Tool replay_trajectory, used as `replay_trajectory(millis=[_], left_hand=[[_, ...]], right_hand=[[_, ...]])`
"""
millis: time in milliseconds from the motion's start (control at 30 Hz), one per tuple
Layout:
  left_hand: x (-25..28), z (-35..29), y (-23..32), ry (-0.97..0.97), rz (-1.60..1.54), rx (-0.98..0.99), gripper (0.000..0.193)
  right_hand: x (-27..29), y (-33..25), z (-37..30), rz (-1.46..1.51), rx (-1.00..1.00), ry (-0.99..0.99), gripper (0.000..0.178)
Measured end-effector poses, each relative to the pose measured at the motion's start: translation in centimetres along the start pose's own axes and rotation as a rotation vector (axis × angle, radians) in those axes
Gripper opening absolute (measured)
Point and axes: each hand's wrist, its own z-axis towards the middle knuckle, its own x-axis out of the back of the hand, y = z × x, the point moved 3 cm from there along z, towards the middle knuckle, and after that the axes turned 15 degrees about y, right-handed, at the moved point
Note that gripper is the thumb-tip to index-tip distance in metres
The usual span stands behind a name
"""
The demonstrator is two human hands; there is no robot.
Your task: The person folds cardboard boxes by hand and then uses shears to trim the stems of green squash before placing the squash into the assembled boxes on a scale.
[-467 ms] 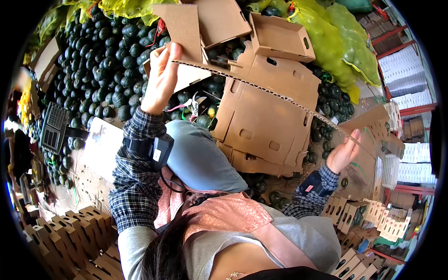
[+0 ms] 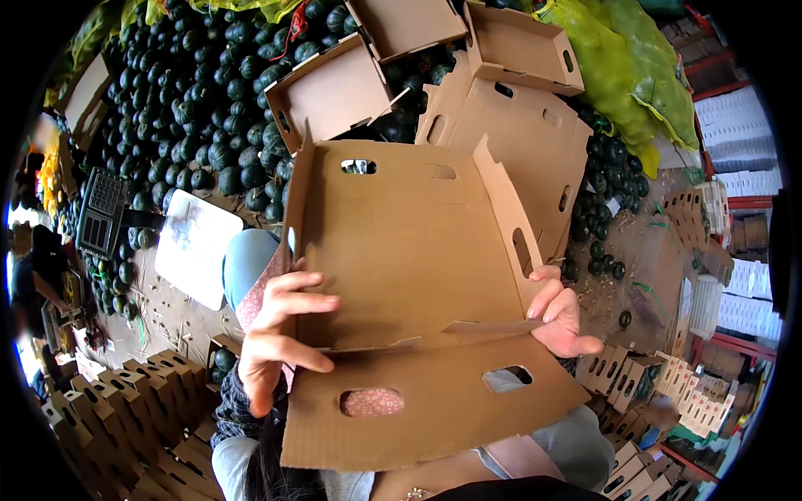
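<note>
A partly folded brown cardboard box (image 2: 401, 250) is held up in front of my chest. Its two side walls stand raised, while the wide near flap (image 2: 443, 401), with two hand holes, lies folded outward toward me. My left hand (image 2: 288, 330) grips the box's near left corner, fingers over the inside and the flap's fold. At the near right corner, my right hand (image 2: 560, 317) pinches the right side wall and a small inner tab (image 2: 489, 330). Part of my left thumb is hidden by the cardboard. Beyond the box lie flat cardboard blanks (image 2: 526, 150).
Dark green squash (image 2: 184, 100) are heaped at the far left. Assembled trays (image 2: 330, 88) rest on the pile, beside yellow-green mesh sacks (image 2: 618, 75). A scale with a white platform (image 2: 196, 250) stands at left. Stacked cartons (image 2: 125, 409) fill the lower left.
The cardboard, seen edge-on and held wide between my hands, has swung down to face me, closer to my body, with its side walls raised. Both hands have come down and nearer together.
</note>
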Motion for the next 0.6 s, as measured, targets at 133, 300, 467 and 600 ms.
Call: replay_trajectory(millis=[133,300,467,600], left_hand=[[1.8,-5.2,1.9,0.466,-0.088,-0.102,0.063],[4.4,-8.1,2.1,0.988,0.302,0.013,0.047],[4.0,-9.9,-1.6,0.946,0.467,0.260,0.076],[4.9,-10.0,-1.2,1.088,0.396,0.196,0.062]], right_hand=[[-4.7,4.3,2.2,0.223,0.162,-0.214,0.089],[-8.7,8.4,4.7,0.253,-0.123,-0.182,0.086],[-11.2,12.3,4.9,-0.219,0.137,-0.026,0.067],[-11.8,12.8,6.1,-0.353,0.239,-0.138,0.067]])
